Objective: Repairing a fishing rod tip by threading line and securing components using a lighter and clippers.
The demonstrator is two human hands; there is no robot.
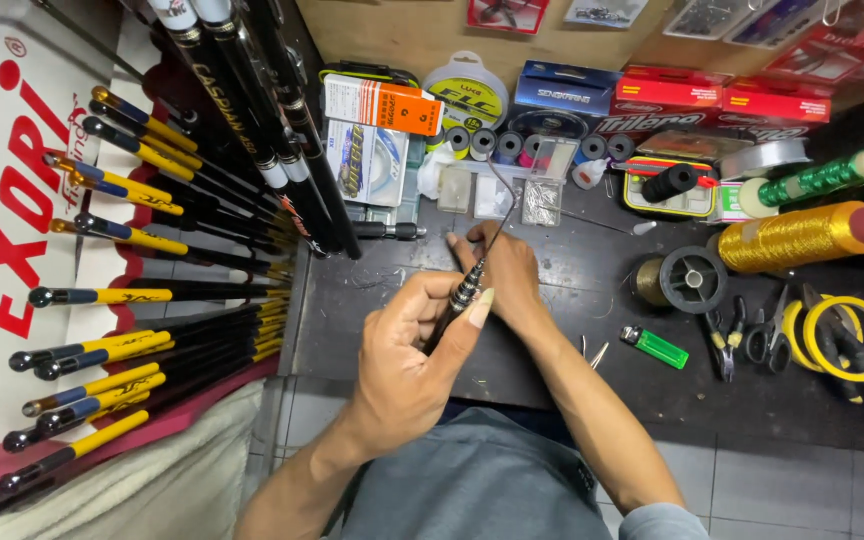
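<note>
My left hand [407,350] grips a thin dark fishing rod tip section [467,290] near its silver-ringed joint, thumb pressed along it. My right hand [500,275] sits just behind it, fingers curled around the same rod piece further up. The rod's fine black tip [505,205] curves upward past the small clear boxes. Both hands hover over the dark worktop [572,340], above my grey-clothed lap.
A rack of black and yellow rods [142,290] fills the left. Gold thread spool [802,235], green thread spool [817,180], a dark reel spool [690,278], green lighter [655,347], pliers and scissors [752,335], yellow tape rolls [847,338] lie right. Boxes and line spools [467,95] line the back.
</note>
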